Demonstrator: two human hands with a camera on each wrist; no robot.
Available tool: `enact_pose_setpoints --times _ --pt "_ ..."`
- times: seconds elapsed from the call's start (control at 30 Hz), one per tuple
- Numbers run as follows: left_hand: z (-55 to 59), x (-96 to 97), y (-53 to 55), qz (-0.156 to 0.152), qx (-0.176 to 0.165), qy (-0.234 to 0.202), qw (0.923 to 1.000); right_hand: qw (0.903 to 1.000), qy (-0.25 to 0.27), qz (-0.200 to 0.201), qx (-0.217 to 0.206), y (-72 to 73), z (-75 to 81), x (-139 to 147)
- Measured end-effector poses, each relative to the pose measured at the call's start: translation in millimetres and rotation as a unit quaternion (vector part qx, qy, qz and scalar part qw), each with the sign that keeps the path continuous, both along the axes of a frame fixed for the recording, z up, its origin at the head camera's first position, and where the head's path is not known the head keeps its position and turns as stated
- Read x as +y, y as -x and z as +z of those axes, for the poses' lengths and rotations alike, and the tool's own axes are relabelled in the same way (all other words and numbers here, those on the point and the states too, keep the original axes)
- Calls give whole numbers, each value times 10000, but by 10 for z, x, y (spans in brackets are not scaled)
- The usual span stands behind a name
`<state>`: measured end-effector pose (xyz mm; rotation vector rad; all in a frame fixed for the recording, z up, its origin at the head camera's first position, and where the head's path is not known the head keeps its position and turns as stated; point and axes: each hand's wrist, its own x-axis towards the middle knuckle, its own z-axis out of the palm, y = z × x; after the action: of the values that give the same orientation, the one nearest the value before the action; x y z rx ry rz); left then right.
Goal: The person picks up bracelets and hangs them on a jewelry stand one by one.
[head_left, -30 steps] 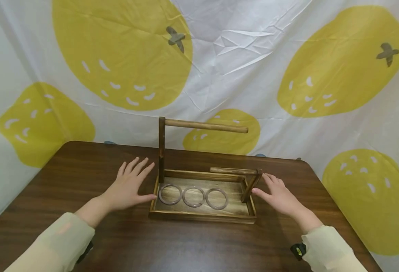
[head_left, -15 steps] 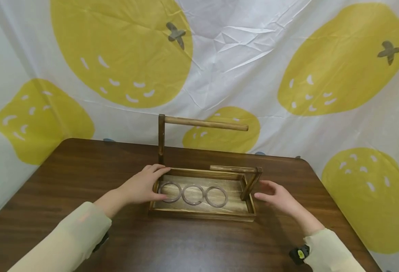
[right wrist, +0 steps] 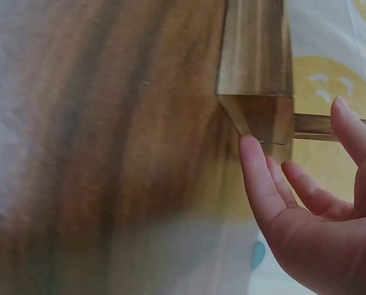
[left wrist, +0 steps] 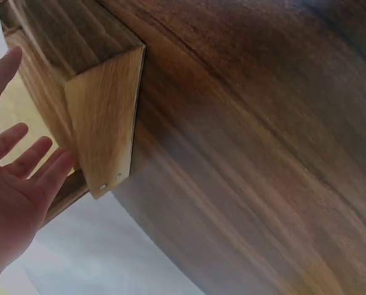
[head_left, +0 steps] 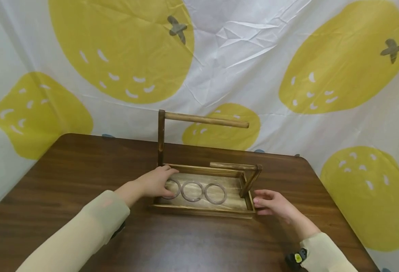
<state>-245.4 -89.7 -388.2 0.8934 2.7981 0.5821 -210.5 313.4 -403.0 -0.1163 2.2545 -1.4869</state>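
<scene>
A shallow wooden tray (head_left: 202, 212) stands on the table with three pale ring bangles lying in a row on its floor. My left hand (head_left: 153, 183) reaches over the tray's left end, thumb and fingers spread apart above the left ring (head_left: 179, 187), which it partly hides. The middle ring (head_left: 182, 192) and right ring (head_left: 225, 194) are in plain sight. At the opposite end, my right hand (head_left: 275, 206) is beside the right wall with loosely bent fingers. In the right wrist view a fingertip (right wrist: 250, 147) appears at the tray's end, contact unclear. Neither hand holds anything.
A tall post (head_left: 161, 138) at the tray's back left carries a long horizontal rod (head_left: 206, 119). A shorter post (head_left: 251, 182) on the right bears a short rod (head_left: 231, 165). Behind the brown table (head_left: 199, 245) hangs a white cloth (head_left: 219, 75) with yellow fruit prints.
My left hand has moved right, from beside the tray to over its left end. The right hand has shifted slightly down toward the tray's front right corner, its fingers more bent. The rings stay put.
</scene>
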Motion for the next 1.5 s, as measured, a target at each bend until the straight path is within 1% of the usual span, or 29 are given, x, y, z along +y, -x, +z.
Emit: enact_pose_setpoints --times 0.13,0.37,0.47,0.53,0.67,0.77,0.87,1.17,1.3,1.5 --pt "-39 44 47 71 -143 303 9994 9998 112 -15 -132 -9 -65 -6" --pt "-113 125 98 141 -180 743 9970 9990 364 -11 -253 -28 -139 -8" --pt "-113 172 93 161 -127 955 9952 9985 465 12 -273 -36 -147 -13" --pt "-95 202 87 195 -150 1087 9938 9983 510 38 -283 -37 -149 -16" --pt "-56 248 86 265 -311 1233 9915 9979 566 102 -289 -35 -148 -23" --pt "-51 271 106 286 -353 1280 9907 9979 563 171 -279 -39 -141 -24" --pt "-66 276 135 304 -314 1348 9899 9979 543 207 -275 -42 -134 -25" --pt "-107 286 132 357 -68 1444 9889 9976 580 208 -301 -24 -161 -15" --pt "-109 274 138 383 -47 1329 9904 9974 612 220 -303 -21 -160 -14" --pt "-142 257 169 358 151 1053 9937 9974 621 199 -321 -28 -145 -17"
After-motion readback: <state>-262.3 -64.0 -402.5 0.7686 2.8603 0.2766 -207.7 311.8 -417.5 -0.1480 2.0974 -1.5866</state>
